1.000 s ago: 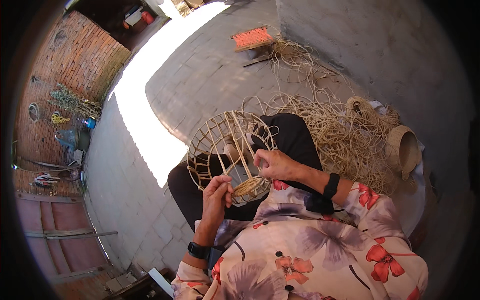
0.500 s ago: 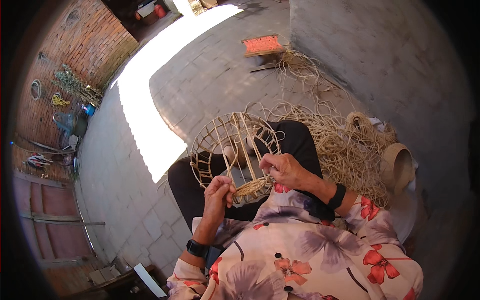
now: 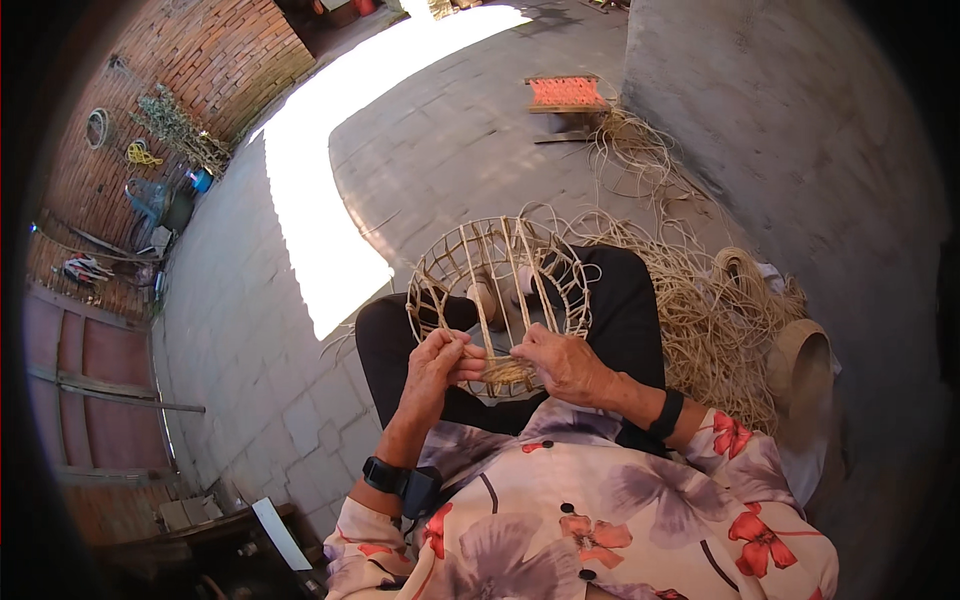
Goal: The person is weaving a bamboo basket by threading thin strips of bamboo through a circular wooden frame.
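A round openwork basket frame [image 3: 416, 285], with thin ribs wrapped in straw-coloured cord, rests across my lap between my dark-trousered knees. Long pale strands [image 3: 514, 275] run across its opening to a denser woven patch [image 3: 508, 374] at the near side. My left hand [image 3: 437, 368] is at the near left of the frame, thumb and fingertips pinched on a cord. Opposite it, my right hand [image 3: 570, 366] pinches cord at the near right, fingers curled. Only a small gap parts the two hands. Fine cord ends between the fingertips are hard to make out.
A large tangle of straw cord [image 3: 690, 320] lies at my right, beside a woven basket [image 3: 800, 362] on its side. Farther off stand a low stool with an orange top [image 3: 566, 93] and a grey wall [image 3: 790, 130]. Bundles and tools line the brick wall [image 3: 215, 60].
My hands have come closer together over the near side of the frame, the right one lower and leftward relative to it. The whole view has shifted slightly.
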Demonstrator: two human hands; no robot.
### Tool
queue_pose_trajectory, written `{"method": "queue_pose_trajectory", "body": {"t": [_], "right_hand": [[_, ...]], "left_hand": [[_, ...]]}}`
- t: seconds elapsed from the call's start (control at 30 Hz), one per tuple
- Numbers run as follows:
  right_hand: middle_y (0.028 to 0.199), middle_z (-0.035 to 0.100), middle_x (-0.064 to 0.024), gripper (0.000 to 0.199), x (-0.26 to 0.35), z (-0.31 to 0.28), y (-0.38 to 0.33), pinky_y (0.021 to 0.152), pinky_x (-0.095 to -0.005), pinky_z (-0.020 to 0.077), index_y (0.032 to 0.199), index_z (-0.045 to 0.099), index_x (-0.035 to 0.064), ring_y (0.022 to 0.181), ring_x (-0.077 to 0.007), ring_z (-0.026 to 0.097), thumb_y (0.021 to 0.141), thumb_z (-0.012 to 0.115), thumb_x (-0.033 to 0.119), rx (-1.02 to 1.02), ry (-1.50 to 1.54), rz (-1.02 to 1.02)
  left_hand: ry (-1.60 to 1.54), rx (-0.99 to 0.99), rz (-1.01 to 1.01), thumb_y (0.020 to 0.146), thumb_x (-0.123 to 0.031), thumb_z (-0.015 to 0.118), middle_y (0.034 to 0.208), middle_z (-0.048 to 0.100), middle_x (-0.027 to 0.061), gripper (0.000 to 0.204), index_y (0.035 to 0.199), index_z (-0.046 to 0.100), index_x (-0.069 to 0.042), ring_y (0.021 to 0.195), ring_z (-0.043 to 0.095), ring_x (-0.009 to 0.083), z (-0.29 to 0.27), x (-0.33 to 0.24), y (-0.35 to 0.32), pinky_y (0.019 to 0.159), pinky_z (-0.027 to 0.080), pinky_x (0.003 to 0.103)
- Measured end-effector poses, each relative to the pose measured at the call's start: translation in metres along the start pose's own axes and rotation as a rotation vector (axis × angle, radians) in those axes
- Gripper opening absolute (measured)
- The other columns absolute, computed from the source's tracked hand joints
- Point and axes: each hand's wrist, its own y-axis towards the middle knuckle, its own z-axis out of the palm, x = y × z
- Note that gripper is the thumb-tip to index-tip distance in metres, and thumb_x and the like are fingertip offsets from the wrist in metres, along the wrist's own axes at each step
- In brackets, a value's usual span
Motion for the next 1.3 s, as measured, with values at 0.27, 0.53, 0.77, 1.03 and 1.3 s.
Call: {"method": "queue_pose_trajectory", "body": {"t": [0.27, 0.53, 0.77, 1.03, 1.3], "right_hand": [[0.094, 0.051, -0.0141, 0.039, 0.021, 0.011, 0.01, 0.067, -0.0386, 0.0516, 0.105, 0.059, -0.0004, 0.084, -0.0314, 0.06, 0.077, 0.072, 0.024, 0.096, -0.293, -0.121], [0.095, 0.052, -0.0147, 0.032, 0.015, 0.004, 0.021, 0.069, -0.046, 0.0504, 0.097, 0.064, 0.0066, 0.079, -0.0346, 0.062, 0.076, 0.072, 0.029, 0.293, -0.233, 0.092], [0.096, 0.052, -0.0157, 0.031, 0.012, 0.012, 0.02, 0.071, -0.0481, 0.0506, 0.096, 0.063, 0.0084, 0.08, -0.0364, 0.063, 0.073, 0.073, 0.027, 0.229, -0.198, 0.099], [0.097, 0.055, -0.0118, 0.031, 0.01, 0.005, 0.02, 0.071, -0.0448, 0.0505, 0.098, 0.063, 0.0099, 0.08, -0.0345, 0.062, 0.075, 0.073, 0.028, 0.256, -0.199, 0.107], [0.095, 0.056, -0.0139, 0.028, 0.0, 0.002, 0.02, 0.073, -0.0433, 0.0504, 0.1, 0.064, 0.0094, 0.082, -0.0345, 0.062, 0.076, 0.07, 0.022, 0.257, -0.069, 0.073]], "left_hand": [[0.966, 0.012, 0.505, 0.092, -0.018, 0.058, 0.075, 0.066, 0.0084, 0.021, 0.106, 0.067, -0.004, 0.062, 0.064, 0.0142, -0.003, -0.009, 0.06, 0.058, 0.051, 0.025], [0.781, 0.108, 0.008, 0.089, -0.009, 0.05, 0.068, 0.065, 0.0131, 0.045, 0.134, 0.043, -0.013, 0.053, 0.064, 0.0216, 0.009, -0.039, 0.049, 0.049, 0.055, 0.035], [1.111, 0.654, -0.219, 0.086, -0.007, 0.049, 0.079, 0.065, 0.012, 0.068, 0.149, 0.023, -0.018, 0.056, 0.062, 0.0173, 0.007, -0.033, 0.047, 0.051, 0.054, 0.031], [1.356, 0.215, 0.356, 0.079, -0.014, 0.06, 0.07, 0.065, 0.0178, 0.013, 0.083, 0.065, -0.003, 0.067, 0.065, 0.0365, -0.003, -0.029, 0.005, 0.066, 0.052, 0.043], [1.218, -0.036, 0.358, 0.084, -0.012, 0.06, 0.064, 0.064, 0.0159, 0.011, 0.081, 0.062, -0.001, 0.064, 0.067, 0.0334, -0.009, 0.008, -0.028, 0.06, 0.053, 0.039]]}}
